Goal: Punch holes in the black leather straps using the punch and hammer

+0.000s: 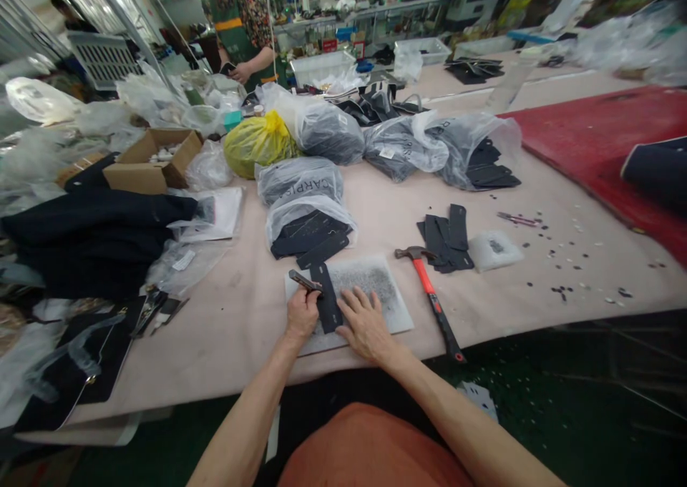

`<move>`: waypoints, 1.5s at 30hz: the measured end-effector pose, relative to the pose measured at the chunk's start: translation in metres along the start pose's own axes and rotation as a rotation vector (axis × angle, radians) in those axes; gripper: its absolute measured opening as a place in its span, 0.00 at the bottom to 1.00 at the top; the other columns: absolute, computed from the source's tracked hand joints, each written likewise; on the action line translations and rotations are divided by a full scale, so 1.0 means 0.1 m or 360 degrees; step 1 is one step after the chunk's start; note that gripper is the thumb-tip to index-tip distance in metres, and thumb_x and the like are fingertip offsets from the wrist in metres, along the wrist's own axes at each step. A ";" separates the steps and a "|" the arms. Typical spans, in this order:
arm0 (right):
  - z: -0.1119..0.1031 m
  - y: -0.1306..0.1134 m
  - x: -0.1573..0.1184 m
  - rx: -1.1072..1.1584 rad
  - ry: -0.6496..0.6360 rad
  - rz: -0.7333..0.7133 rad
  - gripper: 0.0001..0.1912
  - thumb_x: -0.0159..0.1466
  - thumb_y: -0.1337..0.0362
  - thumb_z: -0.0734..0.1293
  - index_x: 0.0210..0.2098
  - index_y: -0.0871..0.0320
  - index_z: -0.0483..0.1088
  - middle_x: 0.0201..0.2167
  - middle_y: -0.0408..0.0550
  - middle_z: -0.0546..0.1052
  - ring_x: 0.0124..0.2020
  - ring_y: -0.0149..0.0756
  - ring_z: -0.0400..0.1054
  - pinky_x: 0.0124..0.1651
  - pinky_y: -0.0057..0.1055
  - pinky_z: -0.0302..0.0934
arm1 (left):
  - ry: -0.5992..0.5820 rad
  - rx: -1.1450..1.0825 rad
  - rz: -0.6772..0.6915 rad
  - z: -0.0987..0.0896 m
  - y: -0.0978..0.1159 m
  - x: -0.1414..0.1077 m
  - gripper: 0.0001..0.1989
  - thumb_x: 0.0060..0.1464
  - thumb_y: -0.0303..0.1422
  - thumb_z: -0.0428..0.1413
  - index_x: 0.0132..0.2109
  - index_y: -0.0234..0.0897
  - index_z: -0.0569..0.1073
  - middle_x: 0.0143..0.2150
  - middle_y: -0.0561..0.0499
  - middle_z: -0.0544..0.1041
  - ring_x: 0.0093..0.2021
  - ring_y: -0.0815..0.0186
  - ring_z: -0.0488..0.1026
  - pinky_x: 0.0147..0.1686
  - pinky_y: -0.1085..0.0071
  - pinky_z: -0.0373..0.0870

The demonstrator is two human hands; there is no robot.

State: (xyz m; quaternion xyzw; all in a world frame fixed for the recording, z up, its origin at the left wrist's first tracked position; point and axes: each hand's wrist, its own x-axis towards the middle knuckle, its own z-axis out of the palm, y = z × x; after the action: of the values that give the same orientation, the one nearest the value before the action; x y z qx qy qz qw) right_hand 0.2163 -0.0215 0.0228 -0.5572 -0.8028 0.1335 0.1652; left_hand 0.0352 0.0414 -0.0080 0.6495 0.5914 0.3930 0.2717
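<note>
A dark fabric strip (328,305) lies lengthwise on a worn white board (397,305) close in front of me. My left hand (303,314) pinches a short dark metal tool, apparently a punch (303,281), whose one end rests at the strip's left edge. The strip's right edge is touched by my right hand (366,322), which lies flat on the board with its fingers apart. To the right of the board rests a claw hammer (432,297) with a red and black handle. Beyond its head is a small pile of dark strips (446,240).
A plastic bag (308,201) spills more dark strips behind the board. A pale block (494,249), pink-handled snips (516,219) and scattered dark bits lie at the right. Dark cloth (96,233) and a cardboard box (153,159) are at the left. Another person (244,36) stands across the table.
</note>
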 end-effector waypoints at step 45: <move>0.13 0.14 0.42 0.0077 0.0086 0.0113 0.25 0.61 0.53 0.68 0.57 0.49 0.66 0.63 0.50 0.63 0.65 0.55 0.47 0.63 0.58 0.36 | -0.0151 0.0076 0.0130 -0.01 0.04 -0.11 0.12 0.59 0.33 0.51 0.45 0.37 0.76 0.47 0.46 0.79 0.50 0.61 0.75 0.55 0.59 0.71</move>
State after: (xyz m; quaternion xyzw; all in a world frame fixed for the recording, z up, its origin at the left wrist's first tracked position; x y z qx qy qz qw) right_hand 0.2088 0.0221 0.0104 -0.5845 -0.7744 0.1434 0.1954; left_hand 0.0367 0.0304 -0.0066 0.6973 0.5600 0.3583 0.2677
